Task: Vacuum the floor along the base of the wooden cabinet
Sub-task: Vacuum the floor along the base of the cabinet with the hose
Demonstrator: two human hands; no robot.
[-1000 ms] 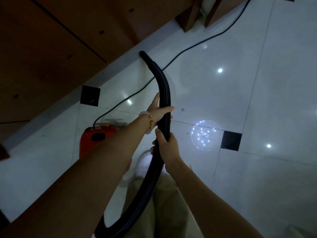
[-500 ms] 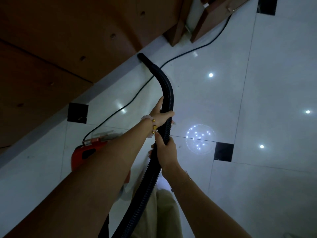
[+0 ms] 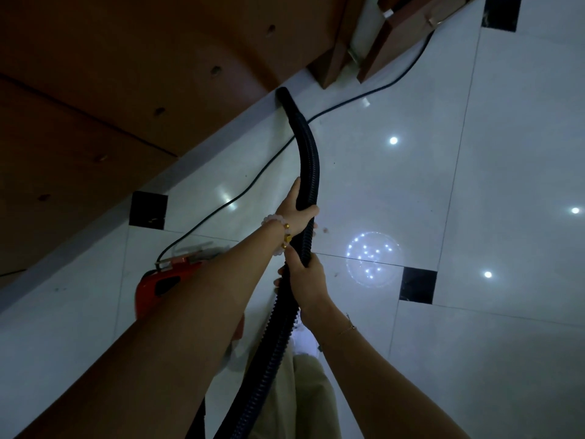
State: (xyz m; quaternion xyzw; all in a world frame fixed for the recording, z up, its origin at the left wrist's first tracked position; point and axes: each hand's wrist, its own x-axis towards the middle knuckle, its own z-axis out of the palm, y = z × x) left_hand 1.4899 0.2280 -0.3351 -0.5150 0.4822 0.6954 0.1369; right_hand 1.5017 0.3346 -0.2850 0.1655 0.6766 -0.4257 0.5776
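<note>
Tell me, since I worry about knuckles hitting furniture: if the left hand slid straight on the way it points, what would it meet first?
Likely only more hose: the left hand points along it toward the nozzle at the wooden cabinet base. The cabinet would come after that, though depth is unclear.

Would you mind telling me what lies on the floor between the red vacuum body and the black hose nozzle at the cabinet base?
In the head view, a thin black power cord runs across the glossy white tiles between the red vacuum body and the black hose nozzle; one small black inset tile sits beside it.
</note>
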